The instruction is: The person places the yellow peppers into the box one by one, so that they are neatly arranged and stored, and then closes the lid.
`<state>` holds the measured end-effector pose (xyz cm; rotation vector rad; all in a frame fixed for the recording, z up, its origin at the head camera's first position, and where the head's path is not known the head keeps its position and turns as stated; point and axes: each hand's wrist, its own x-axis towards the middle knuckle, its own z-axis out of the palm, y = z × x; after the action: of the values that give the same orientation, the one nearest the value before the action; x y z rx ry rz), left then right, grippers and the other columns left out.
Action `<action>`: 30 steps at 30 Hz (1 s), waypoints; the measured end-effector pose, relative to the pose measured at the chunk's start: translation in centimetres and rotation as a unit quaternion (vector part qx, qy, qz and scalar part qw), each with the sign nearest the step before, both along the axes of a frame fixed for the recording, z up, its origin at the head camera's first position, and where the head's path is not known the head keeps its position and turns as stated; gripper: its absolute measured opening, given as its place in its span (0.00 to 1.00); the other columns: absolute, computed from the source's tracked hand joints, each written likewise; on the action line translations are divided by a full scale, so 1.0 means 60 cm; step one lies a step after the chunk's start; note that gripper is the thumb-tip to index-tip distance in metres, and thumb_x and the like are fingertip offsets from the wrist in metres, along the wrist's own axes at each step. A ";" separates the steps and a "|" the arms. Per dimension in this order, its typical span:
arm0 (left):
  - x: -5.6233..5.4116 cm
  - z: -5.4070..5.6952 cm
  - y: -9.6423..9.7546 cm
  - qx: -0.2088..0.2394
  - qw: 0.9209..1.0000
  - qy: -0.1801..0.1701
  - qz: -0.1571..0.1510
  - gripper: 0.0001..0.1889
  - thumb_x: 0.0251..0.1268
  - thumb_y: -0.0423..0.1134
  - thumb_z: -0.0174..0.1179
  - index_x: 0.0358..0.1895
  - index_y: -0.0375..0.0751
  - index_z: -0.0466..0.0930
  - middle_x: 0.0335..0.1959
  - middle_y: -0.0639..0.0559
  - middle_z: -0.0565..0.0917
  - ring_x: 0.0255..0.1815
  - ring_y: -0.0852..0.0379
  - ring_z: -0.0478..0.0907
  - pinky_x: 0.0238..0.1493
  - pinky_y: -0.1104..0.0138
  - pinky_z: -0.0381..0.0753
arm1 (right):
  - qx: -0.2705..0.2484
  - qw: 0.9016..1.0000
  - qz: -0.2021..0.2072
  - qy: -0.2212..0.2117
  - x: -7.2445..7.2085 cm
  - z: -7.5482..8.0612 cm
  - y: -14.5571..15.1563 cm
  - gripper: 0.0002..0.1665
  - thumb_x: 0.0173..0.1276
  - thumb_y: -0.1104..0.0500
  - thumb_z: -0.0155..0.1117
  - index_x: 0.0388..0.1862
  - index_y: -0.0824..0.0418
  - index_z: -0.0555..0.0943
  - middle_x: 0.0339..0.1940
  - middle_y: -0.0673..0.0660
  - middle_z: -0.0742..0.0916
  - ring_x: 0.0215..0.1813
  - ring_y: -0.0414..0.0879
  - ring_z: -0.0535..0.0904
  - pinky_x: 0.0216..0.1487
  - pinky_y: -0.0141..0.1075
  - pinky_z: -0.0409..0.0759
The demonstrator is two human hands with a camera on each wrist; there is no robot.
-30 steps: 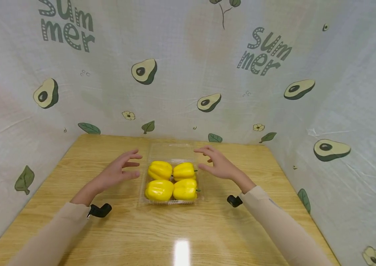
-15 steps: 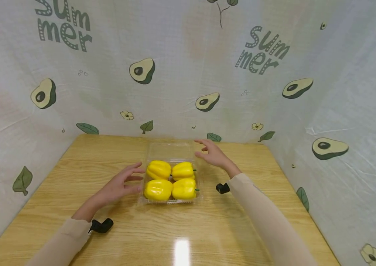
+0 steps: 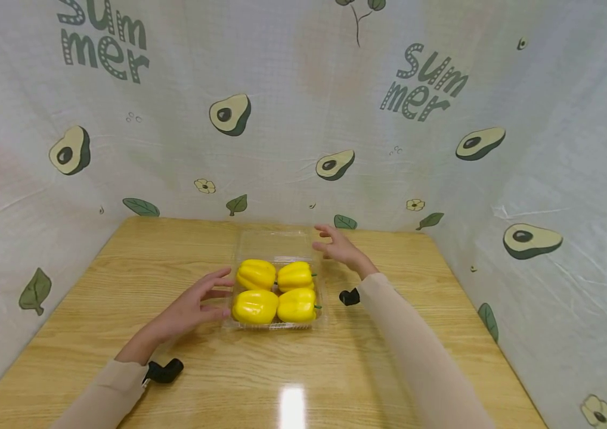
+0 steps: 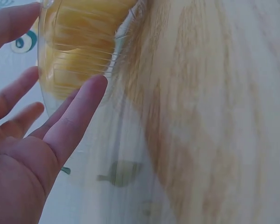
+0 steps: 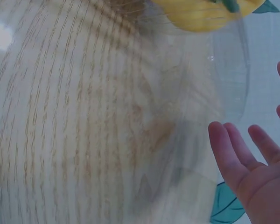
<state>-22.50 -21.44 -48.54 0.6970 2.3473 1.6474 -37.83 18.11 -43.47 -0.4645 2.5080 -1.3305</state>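
A clear plastic clamshell box (image 3: 276,326) stands on the table with its lid (image 3: 273,244) folded back. Several yellow bell peppers (image 3: 255,307) lie inside in two rows. My left hand (image 3: 191,307) is at the box's left side, fingers spread and nearly straight; in the left wrist view the thumb (image 4: 81,112) points at the clear wall, and whether it touches I cannot tell. At the lid's right edge is my right hand (image 3: 340,247), with fingers loosely extended and holding nothing. The right wrist view shows its fingertips close to the clear plastic.
Under the box is a light wooden table (image 3: 228,381). A pale cloth with avocado prints (image 3: 282,196) hangs behind the table and along both sides. Black wrist cameras (image 3: 165,371) sit on both wrists.
My left hand has moved slightly toward me and right, closer to the box's side. My right hand has gone farther back, from beside the peppers to the lid's edge. The peppers stay put.
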 end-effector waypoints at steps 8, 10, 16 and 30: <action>0.003 -0.002 -0.001 0.000 1.000 -0.001 -0.004 0.31 0.71 0.41 0.72 0.74 0.40 0.72 0.88 0.41 0.51 0.75 0.29 0.70 0.64 0.59 0.85 | -0.026 0.998 -0.012 -0.050 -0.008 -0.021 0.000 0.40 0.85 0.54 0.57 0.88 0.59 0.54 0.84 0.69 0.63 0.63 0.66 0.80 0.69 0.56 0.80; 0.003 -0.003 -0.001 0.001 1.000 -0.003 -0.004 0.31 0.71 0.41 0.72 0.74 0.40 0.72 0.88 0.41 0.50 0.75 0.29 0.70 0.64 0.59 0.85 | -0.034 0.998 -0.014 -0.057 -0.010 -0.024 -0.001 0.40 0.86 0.54 0.56 0.88 0.60 0.54 0.83 0.69 0.63 0.65 0.65 0.79 0.71 0.57 0.79; 0.003 -0.007 -0.003 0.000 1.000 -0.007 -0.003 0.32 0.71 0.41 0.72 0.73 0.39 0.72 0.88 0.41 0.50 0.75 0.29 0.69 0.64 0.59 0.84 | -0.060 0.995 -0.012 -0.082 -0.018 -0.029 -0.005 0.39 0.87 0.57 0.53 0.88 0.62 0.52 0.84 0.69 0.63 0.72 0.63 0.75 0.73 0.55 0.78; 0.004 -0.011 -0.006 0.015 1.000 -0.016 -0.009 0.34 0.71 0.40 0.73 0.75 0.37 0.70 0.88 0.42 0.49 0.75 0.29 0.70 0.65 0.61 0.84 | -0.054 0.995 -0.011 -0.082 -0.022 -0.035 -0.017 0.39 0.83 0.63 0.56 0.87 0.61 0.55 0.83 0.66 0.67 0.66 0.59 0.78 0.70 0.51 0.80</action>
<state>-22.28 -21.79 -49.19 0.6897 2.2929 1.6759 -39.18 17.08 -45.59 -0.3361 2.3237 -1.4567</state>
